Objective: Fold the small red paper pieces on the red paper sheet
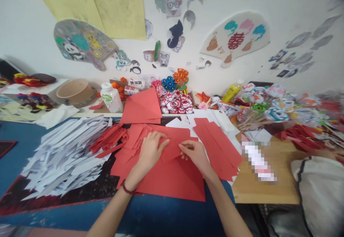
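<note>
Between my two hands is a small piece of red paper (172,151), held just above larger red sheets (172,181) on the table. My left hand (152,146) grips its left side, fingers curled over and thumb along the edge. At the right side, my right hand (195,155) pinches the paper between thumb and fingertips; its other fingers are curled underneath. Beside my left hand lie cut red pieces (135,136) and a heap of narrow red folded strips (109,138). Long red strips (217,147) lie to the right of my right hand.
A large heap of folded white strips (70,154) covers the table's left part. Behind stand a white bottle (111,99), red sheets (142,106) and paper flowers (177,102). On the right are a wooden board (271,192), bunched paper flowers (282,109) and another person's sleeve (319,190).
</note>
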`<action>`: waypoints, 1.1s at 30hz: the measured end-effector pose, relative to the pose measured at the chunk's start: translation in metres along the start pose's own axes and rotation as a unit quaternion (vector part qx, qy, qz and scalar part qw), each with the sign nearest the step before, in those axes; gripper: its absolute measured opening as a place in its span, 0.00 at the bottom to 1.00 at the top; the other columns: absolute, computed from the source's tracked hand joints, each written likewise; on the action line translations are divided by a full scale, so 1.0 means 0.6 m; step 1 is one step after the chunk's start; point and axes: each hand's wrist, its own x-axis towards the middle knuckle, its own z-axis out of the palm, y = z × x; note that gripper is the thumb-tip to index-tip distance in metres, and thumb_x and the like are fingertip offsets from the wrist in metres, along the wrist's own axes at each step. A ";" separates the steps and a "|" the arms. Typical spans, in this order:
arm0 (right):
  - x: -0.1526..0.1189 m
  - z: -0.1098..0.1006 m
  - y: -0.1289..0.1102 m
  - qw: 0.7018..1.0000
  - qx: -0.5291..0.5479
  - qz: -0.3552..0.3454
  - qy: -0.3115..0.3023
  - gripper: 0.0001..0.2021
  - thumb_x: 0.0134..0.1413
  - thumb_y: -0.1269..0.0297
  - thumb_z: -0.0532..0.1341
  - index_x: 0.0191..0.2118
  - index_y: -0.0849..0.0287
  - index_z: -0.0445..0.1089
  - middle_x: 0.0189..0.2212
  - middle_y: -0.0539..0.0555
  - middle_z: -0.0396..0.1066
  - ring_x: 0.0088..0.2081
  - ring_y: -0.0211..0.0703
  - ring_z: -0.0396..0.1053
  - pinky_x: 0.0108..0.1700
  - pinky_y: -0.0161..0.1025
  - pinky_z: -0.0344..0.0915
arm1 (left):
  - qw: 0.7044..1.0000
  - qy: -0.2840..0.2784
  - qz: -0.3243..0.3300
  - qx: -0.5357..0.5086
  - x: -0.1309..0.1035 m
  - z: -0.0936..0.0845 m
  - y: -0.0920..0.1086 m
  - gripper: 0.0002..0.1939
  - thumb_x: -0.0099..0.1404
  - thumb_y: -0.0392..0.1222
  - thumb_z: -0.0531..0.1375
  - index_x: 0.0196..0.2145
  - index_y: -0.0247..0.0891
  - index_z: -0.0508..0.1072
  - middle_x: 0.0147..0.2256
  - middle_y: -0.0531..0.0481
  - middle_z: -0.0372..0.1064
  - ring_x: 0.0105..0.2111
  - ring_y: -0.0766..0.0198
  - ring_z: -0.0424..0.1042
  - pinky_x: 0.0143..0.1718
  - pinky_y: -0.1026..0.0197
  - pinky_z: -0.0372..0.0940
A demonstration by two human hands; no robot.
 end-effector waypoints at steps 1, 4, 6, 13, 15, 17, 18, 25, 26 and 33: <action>-0.001 0.000 0.005 0.999 0.045 0.019 0.019 0.16 0.50 0.51 0.66 0.34 0.61 0.71 0.21 0.52 0.73 0.21 0.42 0.71 0.25 0.37 0.66 | 1.000 0.019 -0.019 -0.012 -0.002 0.002 -0.010 0.13 0.69 0.50 0.54 0.42 0.39 0.71 0.42 0.45 0.72 0.45 0.55 0.68 0.48 0.52 0.59; -0.011 0.006 0.015 0.986 0.151 0.055 0.052 0.20 0.46 0.50 0.69 0.37 0.61 0.67 0.25 0.56 0.77 0.27 0.47 0.76 0.32 0.41 0.72 | 0.992 0.043 -0.082 -0.081 -0.007 0.015 -0.034 0.17 0.67 0.53 0.55 0.44 0.37 0.71 0.41 0.43 0.73 0.42 0.55 0.70 0.46 0.53 0.62; -0.020 0.012 0.016 0.979 0.190 0.064 0.047 0.20 0.47 0.51 0.69 0.38 0.59 0.65 0.28 0.57 0.78 0.31 0.48 0.78 0.38 0.43 0.73 | 0.978 0.030 -0.115 -0.172 -0.007 0.029 -0.040 0.17 0.65 0.54 0.56 0.41 0.37 0.72 0.38 0.44 0.74 0.38 0.57 0.72 0.41 0.56 0.64; -0.018 0.020 0.018 0.998 0.010 0.030 -0.060 0.19 0.51 0.51 0.65 0.40 0.62 0.69 0.33 0.58 0.77 0.31 0.45 0.75 0.34 0.41 0.71 | 0.963 -0.009 -0.116 -0.244 0.007 0.050 -0.033 0.14 0.64 0.49 0.52 0.33 0.36 0.69 0.26 0.51 0.71 0.25 0.65 0.69 0.29 0.65 0.61; -0.004 0.020 0.019 0.996 -0.085 -0.018 0.014 0.17 0.52 0.52 0.64 0.42 0.61 0.72 0.36 0.57 0.76 0.33 0.44 0.74 0.35 0.39 0.70 | 0.971 -0.042 -0.103 -0.210 0.008 0.040 -0.029 0.11 0.62 0.46 0.54 0.27 0.37 0.69 0.23 0.53 0.69 0.23 0.66 0.67 0.27 0.65 0.57; 0.010 0.023 0.018 0.983 -0.162 -0.063 0.050 0.13 0.53 0.55 0.63 0.38 0.60 0.74 0.35 0.56 0.77 0.35 0.45 0.73 0.38 0.40 0.68 | 0.979 -0.069 -0.090 -0.168 0.006 0.029 -0.023 0.10 0.60 0.43 0.56 0.24 0.38 0.69 0.20 0.54 0.67 0.21 0.67 0.64 0.25 0.65 0.53; 0.016 0.026 0.018 0.978 -0.187 -0.080 0.053 0.11 0.53 0.56 0.63 0.35 0.59 0.75 0.33 0.56 0.77 0.34 0.45 0.73 0.38 0.40 0.67 | 0.983 -0.077 -0.085 -0.146 0.005 0.024 -0.020 0.09 0.60 0.42 0.56 0.23 0.38 0.69 0.20 0.55 0.65 0.21 0.67 0.63 0.25 0.65 0.50; 0.032 0.051 0.018 0.969 -0.235 -0.075 0.025 0.06 0.51 0.65 0.63 0.26 0.59 0.74 0.23 0.52 0.74 0.25 0.41 0.70 0.28 0.35 0.61 | 0.993 -0.070 -0.089 -0.039 0.003 0.029 -0.008 0.08 0.62 0.40 0.57 0.26 0.39 0.71 0.25 0.52 0.69 0.26 0.65 0.66 0.27 0.64 0.51; 0.031 0.054 0.019 0.965 -0.248 -0.074 0.037 0.05 0.51 0.66 0.63 0.27 0.59 0.75 0.24 0.52 0.75 0.25 0.42 0.70 0.29 0.36 0.61 | 0.994 -0.058 -0.093 -0.025 0.000 0.033 -0.007 0.07 0.63 0.40 0.57 0.28 0.39 0.71 0.27 0.51 0.71 0.28 0.64 0.68 0.29 0.64 0.52; 0.019 0.075 0.028 0.926 -0.343 -0.090 0.131 0.06 0.58 0.66 0.60 0.32 0.58 0.74 0.28 0.54 0.75 0.29 0.44 0.71 0.33 0.38 0.63 | 0.996 0.026 -0.004 0.085 -0.024 0.053 -0.003 0.08 0.67 0.36 0.54 0.36 0.39 0.74 0.34 0.48 0.73 0.38 0.59 0.66 0.39 0.59 0.60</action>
